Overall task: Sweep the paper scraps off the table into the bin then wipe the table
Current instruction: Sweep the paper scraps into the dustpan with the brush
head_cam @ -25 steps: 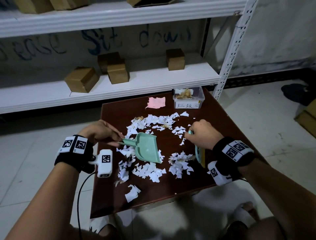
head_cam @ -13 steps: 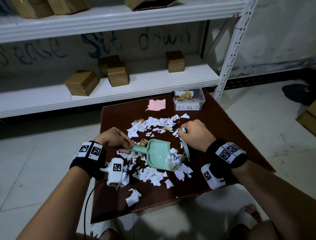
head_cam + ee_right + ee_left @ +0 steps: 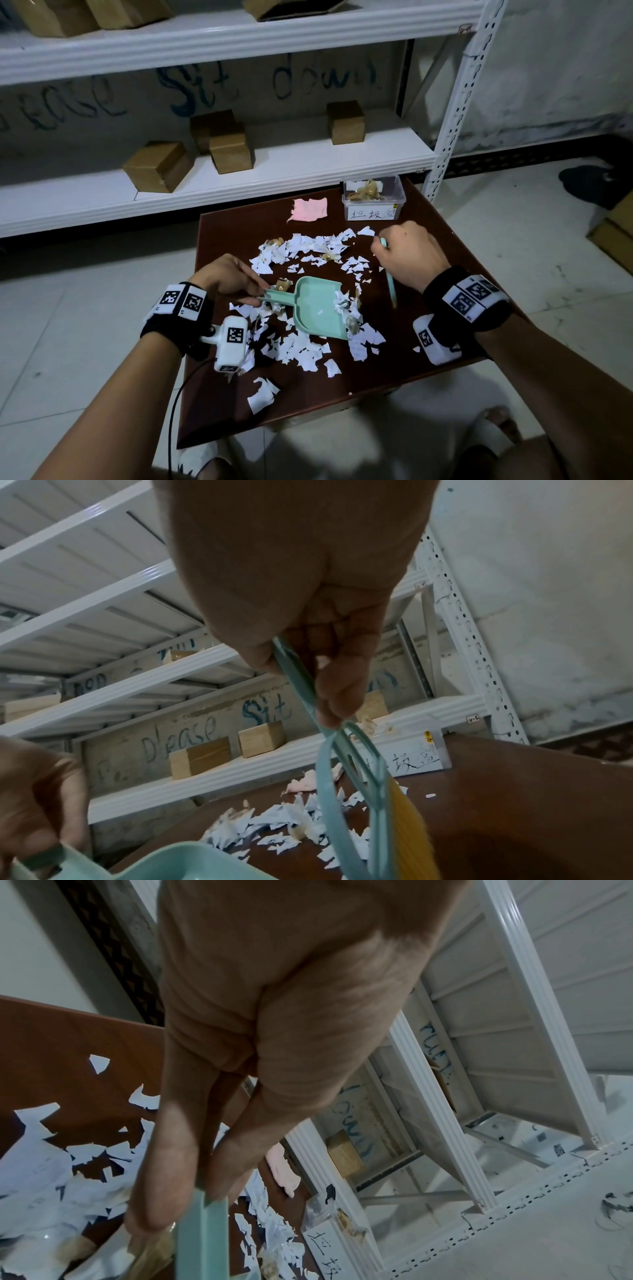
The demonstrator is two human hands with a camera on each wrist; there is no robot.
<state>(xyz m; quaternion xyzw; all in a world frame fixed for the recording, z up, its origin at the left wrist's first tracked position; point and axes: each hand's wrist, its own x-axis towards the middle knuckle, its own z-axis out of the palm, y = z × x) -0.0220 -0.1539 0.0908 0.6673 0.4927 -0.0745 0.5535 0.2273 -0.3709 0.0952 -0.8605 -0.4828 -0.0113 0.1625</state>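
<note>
The left hand pinches the handle of one mint-green dustpan, thumb and fingers closed on it, with the pan flat on the bench and its open lip pointing toward the right hand. The right hand is curled round the handle of one small brush, whose yellow bristles hang below its fist, apart from the pan lip.

A small clump of paper scraps sits on the pan's lip. Most scraps lie loose: a band beyond the left hand, a spread on its near side, and one bigger piece alone near the bench's front edge. They are too many and too overlapped to count.

Likely trouble: the scraps are light, so a quick brush stroke could flick them past the pan or off the front edge onto the floor. Tilting the pan on the way to the bin could shed the clump from its lip. The one clear labelled bin stands beyond the right hand, and its mouth looks small against the pan's width, so pouring may spill. One pink cloth lies beside it, beyond both hands.
</note>
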